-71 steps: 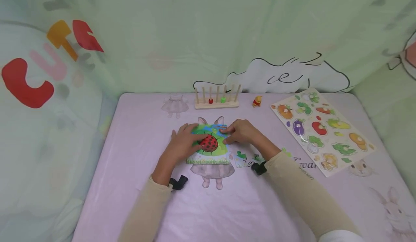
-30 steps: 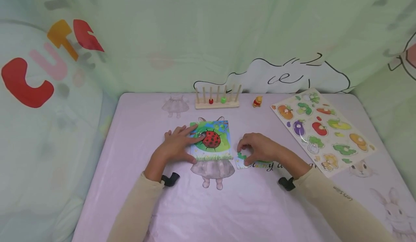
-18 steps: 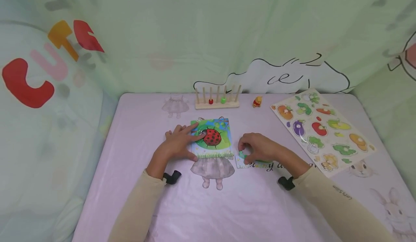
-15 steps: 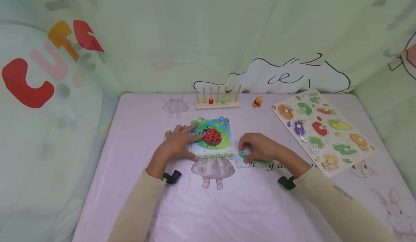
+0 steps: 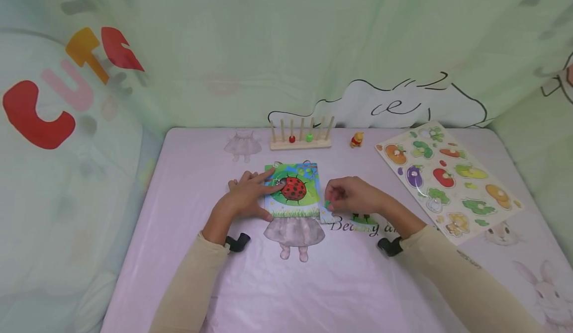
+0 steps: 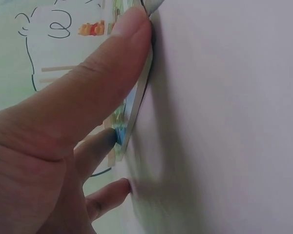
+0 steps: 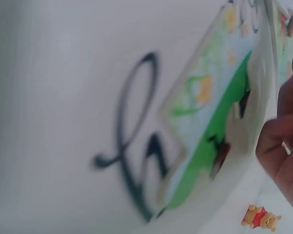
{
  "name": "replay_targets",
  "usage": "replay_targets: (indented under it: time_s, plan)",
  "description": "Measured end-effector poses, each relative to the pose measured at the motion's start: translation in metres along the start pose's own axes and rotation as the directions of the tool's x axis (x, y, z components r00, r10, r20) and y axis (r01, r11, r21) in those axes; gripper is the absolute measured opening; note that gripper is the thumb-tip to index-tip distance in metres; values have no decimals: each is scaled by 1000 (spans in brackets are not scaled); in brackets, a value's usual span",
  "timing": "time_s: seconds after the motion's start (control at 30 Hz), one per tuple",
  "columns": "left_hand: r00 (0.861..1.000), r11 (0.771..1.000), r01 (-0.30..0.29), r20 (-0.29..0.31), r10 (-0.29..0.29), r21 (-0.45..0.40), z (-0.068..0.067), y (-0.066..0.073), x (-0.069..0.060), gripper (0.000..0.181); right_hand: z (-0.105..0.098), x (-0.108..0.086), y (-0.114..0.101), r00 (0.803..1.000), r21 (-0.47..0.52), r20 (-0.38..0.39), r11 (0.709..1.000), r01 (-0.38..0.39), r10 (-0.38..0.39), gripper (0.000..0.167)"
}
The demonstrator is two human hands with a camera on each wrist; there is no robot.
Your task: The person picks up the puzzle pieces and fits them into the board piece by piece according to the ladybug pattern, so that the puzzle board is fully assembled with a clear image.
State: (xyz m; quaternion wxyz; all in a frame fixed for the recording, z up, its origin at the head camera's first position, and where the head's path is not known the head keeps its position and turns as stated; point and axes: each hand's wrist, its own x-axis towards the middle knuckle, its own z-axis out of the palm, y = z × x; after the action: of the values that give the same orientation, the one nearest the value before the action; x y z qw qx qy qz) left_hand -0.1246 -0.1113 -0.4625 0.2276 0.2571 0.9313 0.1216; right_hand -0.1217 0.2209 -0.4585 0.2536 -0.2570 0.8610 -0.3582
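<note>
A ladybug picture puzzle (image 5: pixel 293 190), green and blue with grass along its bottom, lies mid-table. My left hand (image 5: pixel 245 196) rests at its left side, fingers spread over its surface. In the left wrist view, the thumb (image 6: pixel 102 80) lies along the puzzle's edge. My right hand (image 5: pixel 352 195), fingers curled, pinches a small puzzle piece (image 5: pixel 328 216) just right of the ladybug picture; the hand covers much of it. Another puzzle piece (image 5: pixel 363 220), green with dark shapes, lies below the right hand, and shows blurred flowers in the right wrist view.
A wooden peg rack (image 5: pixel 301 145) with a red and a green bead stands at the back. Beside it is a small yellow bear figure (image 5: pixel 356 139). A vegetable puzzle board (image 5: pixel 447 181) lies at the right. The tablecloth (image 5: pixel 286 293) has printed rabbits and lettering.
My right hand first left the ladybug picture for the loose pieces. It has now moved slightly left, bringing one piece closer to the picture. The left hand has barely moved in the last half second.
</note>
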Motion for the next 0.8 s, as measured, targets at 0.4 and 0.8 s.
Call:
replay_targets:
  time_s: [0.4, 0.8]
  plan:
    - [1000, 1000, 6, 10, -6, -1, -1, 0, 1, 93, 5, 22, -18, 1000, 87, -25, 996, -10, 12, 16]
    - [1000, 998, -3, 8, 3, -57, -4, -2, 1, 83, 19, 39, -39, 996, 108, -79, 994, -32, 41, 16]
